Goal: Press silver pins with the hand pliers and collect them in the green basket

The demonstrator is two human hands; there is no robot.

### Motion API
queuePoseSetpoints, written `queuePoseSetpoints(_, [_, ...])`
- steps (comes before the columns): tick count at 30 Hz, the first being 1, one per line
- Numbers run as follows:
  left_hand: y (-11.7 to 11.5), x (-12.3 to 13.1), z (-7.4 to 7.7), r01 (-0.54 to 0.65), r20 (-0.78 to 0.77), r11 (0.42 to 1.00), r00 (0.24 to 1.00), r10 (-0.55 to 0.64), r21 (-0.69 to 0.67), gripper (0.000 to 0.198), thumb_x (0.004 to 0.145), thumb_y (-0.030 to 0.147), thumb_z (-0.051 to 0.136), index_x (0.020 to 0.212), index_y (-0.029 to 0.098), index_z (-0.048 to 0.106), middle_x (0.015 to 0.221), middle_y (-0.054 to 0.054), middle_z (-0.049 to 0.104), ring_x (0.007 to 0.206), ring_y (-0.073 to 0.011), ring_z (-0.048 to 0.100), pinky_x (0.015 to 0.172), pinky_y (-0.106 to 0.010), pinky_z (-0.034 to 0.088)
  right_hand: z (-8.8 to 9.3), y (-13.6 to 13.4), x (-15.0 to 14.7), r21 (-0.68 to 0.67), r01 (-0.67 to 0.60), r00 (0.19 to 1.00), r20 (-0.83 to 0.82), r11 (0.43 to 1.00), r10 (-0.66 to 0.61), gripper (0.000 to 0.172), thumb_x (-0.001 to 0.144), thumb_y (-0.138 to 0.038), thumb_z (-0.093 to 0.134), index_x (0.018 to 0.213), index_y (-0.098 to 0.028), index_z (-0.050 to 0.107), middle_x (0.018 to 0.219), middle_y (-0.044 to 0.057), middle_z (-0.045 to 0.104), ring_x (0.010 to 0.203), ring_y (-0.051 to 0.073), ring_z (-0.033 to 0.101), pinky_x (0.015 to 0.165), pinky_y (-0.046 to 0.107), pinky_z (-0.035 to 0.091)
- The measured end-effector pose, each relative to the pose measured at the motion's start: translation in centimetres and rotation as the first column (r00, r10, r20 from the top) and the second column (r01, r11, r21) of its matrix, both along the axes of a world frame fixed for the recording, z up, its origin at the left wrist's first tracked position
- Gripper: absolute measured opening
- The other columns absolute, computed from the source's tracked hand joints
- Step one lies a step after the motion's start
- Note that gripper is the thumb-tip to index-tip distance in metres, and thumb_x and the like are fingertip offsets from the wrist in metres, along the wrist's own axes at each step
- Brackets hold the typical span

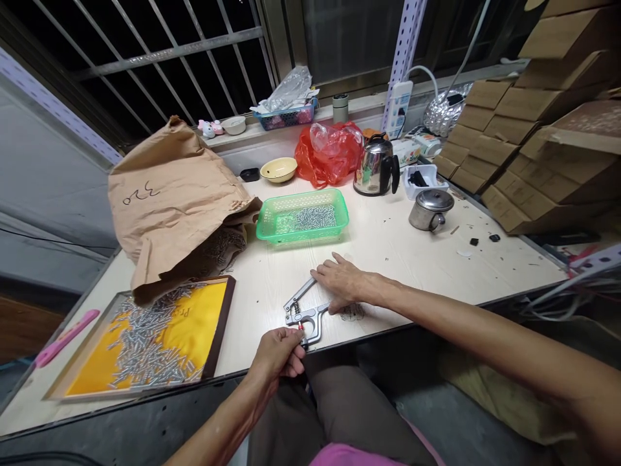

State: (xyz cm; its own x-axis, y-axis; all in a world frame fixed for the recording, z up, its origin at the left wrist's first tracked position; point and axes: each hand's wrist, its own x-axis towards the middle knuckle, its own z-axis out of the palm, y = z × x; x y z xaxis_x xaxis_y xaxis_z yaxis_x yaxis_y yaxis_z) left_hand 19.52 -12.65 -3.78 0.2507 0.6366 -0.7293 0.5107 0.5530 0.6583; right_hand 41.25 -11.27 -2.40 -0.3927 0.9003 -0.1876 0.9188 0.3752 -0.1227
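Resting flat on pliers (305,315); right hand (345,283)

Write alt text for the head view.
Right hand rests on the handle of a metal hand press at the table edge; left hand pinches at its head. Metal pins lie in a green basket and yellow tray.

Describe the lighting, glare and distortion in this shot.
Head view: bright, even light on the table, black night behind the window bars; glare on the steel kettle; wide-angle lens bows the table's front edge; left hand, right hand and pliers are sharp.
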Motion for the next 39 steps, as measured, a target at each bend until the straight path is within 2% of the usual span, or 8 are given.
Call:
queuePoseSetpoints(4, [0.0, -0.6, 0.0, 0.023, -0.005, 1.000, 1.000, -0.023, 0.015, 0.037, 0.066, 0.052, 0.064, 0.070, 0.017, 0.050, 0.050, 0.004, 0.056, 0.031, -0.0070, 0.045, 0.033, -0.018, 0.030, 0.1, -1.0, -0.2, 0.036, 0.028, 1.000, 0.004, 0.999, -0.028, 0.064, 0.067, -0.049, 0.071, 0.113, -0.009, 0.052, 0.110, 0.014, 0.055, 0.107, 0.029, 0.045, 0.100, 0.051, 0.023])
queuePoseSetpoints(7, [-0.2, -1.0, 0.5, 0.136, -0.130, 0.944, 0.986, -0.101, 0.300, 0.030, 0.075, 0.047, 0.056, 0.071, 0.018, 0.051, 0.051, 0.004, 0.053, 0.037, -0.0089, 0.046, 0.039, -0.020, 0.033, 0.3, -1.6, -0.3, 0.028, 0.051, 0.999, -0.001, 0.998, -0.051, 0.048, 0.070, -0.045, 0.070, 0.102, -0.011, 0.057, 0.105, 0.012, 0.056, 0.103, 0.026, 0.047, 0.097, 0.046, 0.029])
queuePoseSetpoints(10, [-0.3, -0.4, 0.9, 0.363, -0.331, 0.659, 0.927, -0.180, 0.659, 0.020, 0.080, 0.038, 0.053, 0.082, 0.018, 0.056, 0.070, -0.001, 0.060, 0.064, -0.0159, 0.059, 0.059, -0.026, 0.045, 0.4, -1.8, -0.3, 0.032, 0.054, 0.999, -0.009, 0.998, -0.054, 0.042, 0.072, -0.045, 0.069, 0.097, -0.012, 0.059, 0.102, 0.011, 0.057, 0.101, 0.026, 0.048, 0.091, 0.042, 0.033])
queuePoseSetpoints(14, [0.7, 2.0, 0.3, 0.586, -0.501, 0.192, 0.789, -0.356, 0.787, 0.034, 0.081, 0.027, 0.054, 0.114, 0.019, 0.052, 0.115, -0.010, 0.056, 0.107, -0.0257, 0.051, 0.090, -0.041, 0.043, 0.0, -1.8, -0.1, 0.063, 0.072, 0.997, -0.032, 0.995, -0.070, 0.044, 0.071, -0.047, 0.069, 0.098, -0.014, 0.059, 0.100, 0.010, 0.057, 0.100, 0.025, 0.048, 0.086, 0.040, 0.034])
queuePoseSetpoints(17, [1.9, 3.6, -0.5, 0.650, -0.585, 0.034, 0.704, -0.402, 0.759, 0.044, 0.082, 0.024, 0.053, 0.124, 0.015, 0.044, 0.125, -0.014, 0.050, 0.116, -0.0281, 0.043, 0.098, -0.045, 0.038, -0.2, -1.8, 0.1, 0.063, 0.075, 0.997, -0.037, 0.995, -0.073, 0.050, 0.069, -0.047, 0.070, 0.105, -0.014, 0.057, 0.103, 0.010, 0.056, 0.102, 0.026, 0.047, 0.087, 0.040, 0.034])
queuePoseSetpoints(23, [3.5, 5.0, -0.2, 0.760, -0.681, 0.016, 0.592, -0.432, 0.650, 0.055, 0.080, 0.025, 0.053, 0.130, 0.008, 0.036, 0.117, -0.016, 0.051, 0.108, -0.0279, 0.045, 0.091, -0.042, 0.042, 0.2, -1.4, 0.4, -0.005, 0.103, 0.992, -0.067, 0.995, -0.103, 0.055, 0.062, -0.041, 0.076, 0.107, -0.014, 0.058, 0.102, 0.010, 0.055, 0.096, 0.024, 0.048, 0.075, 0.031, 0.041])
queuePoseSetpoints(27, [4.6, 5.8, 0.5, 0.811, -0.712, 0.042, 0.535, -0.455, 0.583, 0.042, 0.075, 0.030, 0.058, 0.113, 0.012, 0.053, 0.101, -0.011, 0.054, 0.096, -0.0260, 0.048, 0.083, -0.038, 0.043, 1.0, -1.1, 0.1, -0.065, 0.149, 0.986, -0.063, 0.987, -0.153, 0.047, 0.063, -0.037, 0.077, 0.101, -0.013, 0.062, 0.098, 0.010, 0.056, 0.094, 0.023, 0.050, 0.069, 0.028, 0.041])
queuePoseSetpoints(39, [4.1, 6.1, 0.3, 0.759, -0.626, 0.099, 0.597, -0.502, 0.644, 0.015, 0.085, 0.025, 0.050, 0.089, 0.017, 0.063, 0.085, -0.005, 0.057, 0.087, -0.0204, 0.049, 0.075, -0.031, 0.042, 0.4, -1.9, -0.2, -0.080, 0.150, 0.986, -0.062, 0.985, -0.156, 0.015, 0.084, -0.026, 0.057, 0.089, -0.014, 0.064, 0.089, 0.008, 0.063, 0.086, 0.020, 0.056, 0.066, 0.027, 0.037])
